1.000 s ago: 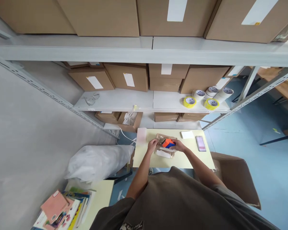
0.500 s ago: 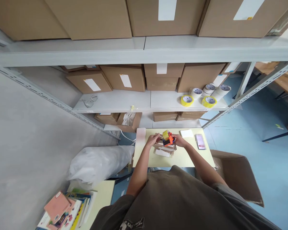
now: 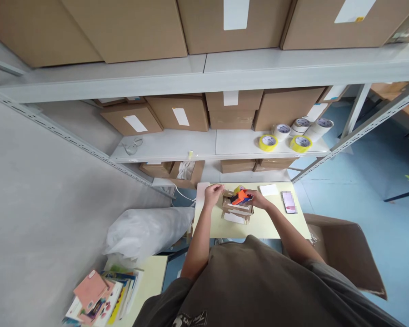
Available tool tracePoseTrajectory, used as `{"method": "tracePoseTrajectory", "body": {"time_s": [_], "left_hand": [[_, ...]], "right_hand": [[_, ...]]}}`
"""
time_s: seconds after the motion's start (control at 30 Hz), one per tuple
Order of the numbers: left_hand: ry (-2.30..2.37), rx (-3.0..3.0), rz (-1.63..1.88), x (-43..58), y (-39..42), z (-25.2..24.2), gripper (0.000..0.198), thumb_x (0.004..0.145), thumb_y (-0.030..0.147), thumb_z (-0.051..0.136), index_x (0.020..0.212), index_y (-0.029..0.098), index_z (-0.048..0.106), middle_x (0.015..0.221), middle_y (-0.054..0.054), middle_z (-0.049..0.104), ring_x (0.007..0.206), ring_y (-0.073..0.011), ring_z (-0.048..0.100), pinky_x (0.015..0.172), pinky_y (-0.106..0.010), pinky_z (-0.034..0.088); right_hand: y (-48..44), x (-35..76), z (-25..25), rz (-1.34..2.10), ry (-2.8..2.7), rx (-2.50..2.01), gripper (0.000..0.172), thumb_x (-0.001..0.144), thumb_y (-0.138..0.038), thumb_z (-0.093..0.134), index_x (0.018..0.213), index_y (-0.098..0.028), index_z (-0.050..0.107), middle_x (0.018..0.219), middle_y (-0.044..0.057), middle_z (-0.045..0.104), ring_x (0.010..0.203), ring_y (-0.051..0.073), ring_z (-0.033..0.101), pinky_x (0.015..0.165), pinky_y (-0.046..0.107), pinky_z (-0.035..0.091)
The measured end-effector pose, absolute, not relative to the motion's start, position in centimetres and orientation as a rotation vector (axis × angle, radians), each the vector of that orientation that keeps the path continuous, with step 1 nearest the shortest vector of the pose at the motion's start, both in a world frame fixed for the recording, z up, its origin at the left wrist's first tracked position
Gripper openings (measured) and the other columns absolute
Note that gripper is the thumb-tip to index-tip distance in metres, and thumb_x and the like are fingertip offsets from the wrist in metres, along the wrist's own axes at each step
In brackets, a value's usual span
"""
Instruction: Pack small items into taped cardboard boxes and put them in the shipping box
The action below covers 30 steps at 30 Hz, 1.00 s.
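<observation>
Down at the far left, a stack of colourful books [image 3: 95,299] sits on the corner of a low pale table [image 3: 150,272], and just past it a bulging white plastic bag [image 3: 146,229] lies on the floor against the grey wall. Above the bag, a loop of thin cable [image 3: 132,146] rests on the metal shelf [image 3: 177,144], with labelled cardboard boxes [image 3: 180,113] lined up behind it. The person stands at a small yellowish table [image 3: 211,225] in front of the shelf. Their left hand [image 3: 213,194] is at the far left corner of a small cardboard box [image 3: 236,212], fingers curled in together; whether they pinch anything I cannot tell from here. The box lies flat near the middle of the table, between the two hands. On top of it sits an orange tape dispenser [image 3: 240,197], and the right hand [image 3: 259,200] is wrapped tight around its handle from the right side. Just beyond that hand a white notepad [image 3: 269,190] lies on the table, and a phone [image 3: 289,202] lies near the right edge. Up on the shelf, yellow tape rolls [image 3: 268,142] sit beside white tape rolls [image 3: 301,125]. At the far right, a large open carton [image 3: 344,250] stands on the blue floor beside the table.
</observation>
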<state>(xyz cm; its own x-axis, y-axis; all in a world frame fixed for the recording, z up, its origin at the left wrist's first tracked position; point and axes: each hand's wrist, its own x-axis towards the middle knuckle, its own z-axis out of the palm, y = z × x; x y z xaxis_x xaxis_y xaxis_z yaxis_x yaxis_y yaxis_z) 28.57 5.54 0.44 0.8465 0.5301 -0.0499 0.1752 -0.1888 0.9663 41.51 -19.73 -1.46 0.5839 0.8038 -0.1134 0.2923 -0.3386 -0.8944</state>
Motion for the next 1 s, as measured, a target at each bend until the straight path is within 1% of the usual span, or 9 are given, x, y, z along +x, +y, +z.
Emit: {"method": "tracePoseTrajectory", "body": {"time_s": [0.1, 0.2, 0.3, 0.4, 0.5, 0.63, 0.83, 1.0], "left_hand": [[0.559, 1.879, 0.407, 28.5, 5.5, 0.7, 0.040, 0.090, 0.056, 0.070, 0.090, 0.018, 0.084, 0.089, -0.009, 0.081, 0.087, -0.0254, 0.071, 0.082, -0.033, 0.054], [0.597, 1.916, 0.442, 29.1, 4.9, 0.1, 0.038, 0.093, 0.054, 0.068, 0.093, 0.020, 0.084, 0.094, -0.009, 0.081, 0.090, -0.0257, 0.071, 0.085, -0.033, 0.052], [0.620, 1.920, 0.416, 29.7, 4.2, -1.6, 0.038, 0.095, 0.053, 0.064, 0.092, 0.021, 0.083, 0.091, -0.009, 0.080, 0.087, -0.0245, 0.070, 0.083, -0.032, 0.052], [0.666, 1.937, 0.378, 29.7, 3.8, -3.9, 0.036, 0.096, 0.051, 0.060, 0.087, 0.022, 0.081, 0.088, -0.008, 0.079, 0.086, -0.0239, 0.069, 0.081, -0.031, 0.051], [0.740, 1.949, 0.350, 28.9, 3.7, -6.1, 0.034, 0.094, 0.048, 0.060, 0.082, 0.022, 0.079, 0.085, -0.007, 0.078, 0.085, -0.0233, 0.068, 0.081, -0.031, 0.050], [0.833, 1.916, 0.350, 27.7, 3.8, -8.5, 0.034, 0.092, 0.048, 0.059, 0.077, 0.022, 0.076, 0.078, -0.005, 0.075, 0.077, -0.0207, 0.065, 0.075, -0.029, 0.048], [0.956, 1.854, 0.398, 27.1, 3.6, -10.9, 0.035, 0.093, 0.047, 0.055, 0.081, 0.022, 0.076, 0.077, -0.004, 0.074, 0.077, -0.0200, 0.064, 0.074, -0.028, 0.047], [1.092, 1.820, 0.375, 26.8, 3.3, -12.7, 0.035, 0.093, 0.044, 0.054, 0.071, 0.021, 0.070, 0.065, -0.003, 0.065, 0.071, -0.0193, 0.058, 0.068, -0.028, 0.043]], "right_hand": [[-20.5, 41.8, -1.7, 0.803, -0.850, -1.881, 0.048, 0.069, -0.054, 0.086, 0.099, -0.019, 0.073, 0.091, 0.005, 0.071, 0.086, 0.026, 0.061, 0.078, 0.035, 0.051], [-21.0, 42.1, -2.0, 0.889, -0.748, -1.864, 0.051, 0.075, -0.060, 0.079, 0.103, -0.019, 0.070, 0.088, 0.003, 0.068, 0.082, 0.023, 0.060, 0.073, 0.032, 0.049], [-21.0, 42.3, -3.0, 0.910, -0.655, -1.882, 0.048, 0.073, -0.061, 0.076, 0.095, -0.019, 0.067, 0.082, 0.001, 0.065, 0.077, 0.021, 0.059, 0.068, 0.029, 0.046], [-20.7, 42.2, -4.5, 0.901, -0.608, -1.960, 0.048, 0.073, -0.066, 0.074, 0.087, -0.020, 0.065, 0.078, 0.000, 0.064, 0.076, 0.020, 0.058, 0.068, 0.029, 0.046], [-20.4, 41.8, -5.9, 0.896, -0.576, -2.019, 0.053, 0.073, -0.072, 0.074, 0.086, -0.021, 0.067, 0.080, 0.001, 0.068, 0.078, 0.021, 0.060, 0.069, 0.030, 0.047], [-19.9, 41.7, -6.7, 0.893, -0.598, -2.052, 0.057, 0.070, -0.074, 0.078, 0.087, -0.021, 0.069, 0.083, 0.001, 0.070, 0.079, 0.021, 0.062, 0.070, 0.030, 0.048], [-18.5, 42.7, -6.4, 0.886, -0.685, -2.147, 0.054, 0.070, -0.074, 0.079, 0.078, -0.022, 0.066, 0.077, 0.001, 0.068, 0.073, 0.019, 0.060, 0.065, 0.028, 0.045], [-17.8, 42.3, -7.0, 0.894, -0.662, -2.169, 0.053, 0.067, -0.071, 0.083, 0.078, -0.022, 0.068, 0.076, 0.000, 0.069, 0.072, 0.019, 0.060, 0.063, 0.028, 0.045]]}}
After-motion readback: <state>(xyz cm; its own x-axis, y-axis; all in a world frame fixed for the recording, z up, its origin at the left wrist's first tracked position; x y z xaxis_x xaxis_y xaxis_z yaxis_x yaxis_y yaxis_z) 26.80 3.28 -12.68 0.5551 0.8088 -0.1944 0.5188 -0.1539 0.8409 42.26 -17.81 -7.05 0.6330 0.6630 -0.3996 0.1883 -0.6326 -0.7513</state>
